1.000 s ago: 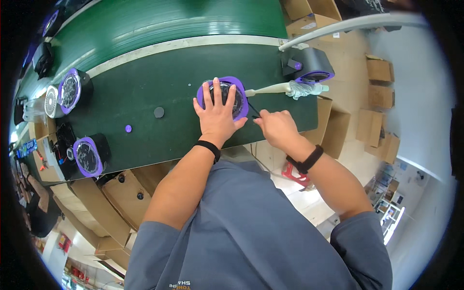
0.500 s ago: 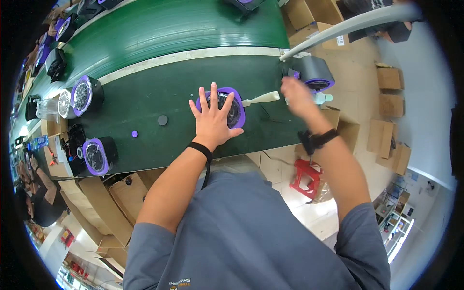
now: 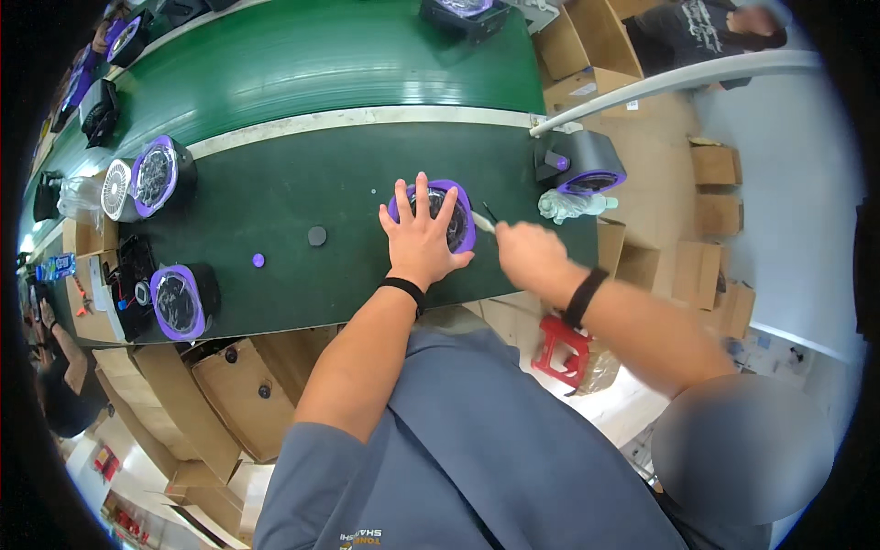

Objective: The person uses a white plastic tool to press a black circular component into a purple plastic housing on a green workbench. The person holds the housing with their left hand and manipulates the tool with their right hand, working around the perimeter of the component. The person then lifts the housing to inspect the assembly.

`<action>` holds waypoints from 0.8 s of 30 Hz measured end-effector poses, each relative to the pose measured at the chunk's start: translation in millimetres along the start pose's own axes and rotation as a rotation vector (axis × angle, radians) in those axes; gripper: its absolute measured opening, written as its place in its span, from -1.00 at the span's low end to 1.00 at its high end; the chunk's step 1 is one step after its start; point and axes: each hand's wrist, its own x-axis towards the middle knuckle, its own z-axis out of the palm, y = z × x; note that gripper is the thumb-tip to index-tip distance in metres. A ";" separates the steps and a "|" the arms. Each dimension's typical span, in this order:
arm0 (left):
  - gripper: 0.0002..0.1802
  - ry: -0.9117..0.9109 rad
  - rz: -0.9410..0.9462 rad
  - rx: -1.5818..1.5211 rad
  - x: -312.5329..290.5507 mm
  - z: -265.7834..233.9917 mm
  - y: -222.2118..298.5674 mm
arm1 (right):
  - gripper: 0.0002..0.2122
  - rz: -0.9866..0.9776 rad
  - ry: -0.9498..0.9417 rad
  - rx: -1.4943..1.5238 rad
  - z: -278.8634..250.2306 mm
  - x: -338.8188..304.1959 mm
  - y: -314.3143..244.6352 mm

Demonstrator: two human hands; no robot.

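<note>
My left hand (image 3: pixel 420 240) lies flat, fingers spread, on the purple-rimmed fan (image 3: pixel 434 216) on the tabletop (image 3: pixel 302 183). My right hand (image 3: pixel 530 257), just beside it, seems closed around a thin tool (image 3: pixel 483 223), though blur hides the grip.

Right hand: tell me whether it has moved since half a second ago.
Yes. The right hand has pulled back from the grey machine at the bench end toward the purple-rimmed fan.

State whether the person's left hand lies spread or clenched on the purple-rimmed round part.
Spread. The left hand lies flat on the purple-rimmed round part, with all five fingers fanned apart across its top and purple rim showing between them.
</note>
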 end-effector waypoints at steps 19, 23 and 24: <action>0.30 0.020 -0.001 -0.039 -2.9 5.7 -8.0 | -0.75 -0.410 -0.434 -0.301 -74.5 46.8 1.6; 0.30 0.030 0.000 -0.074 -4.1 5.3 -8.4 | -0.74 -0.613 -0.713 -0.428 -94.9 149.3 5.0; 0.30 0.037 0.004 -0.074 -1.9 4.9 -11.0 | -0.73 -0.626 -0.740 -0.389 -96.5 156.2 6.3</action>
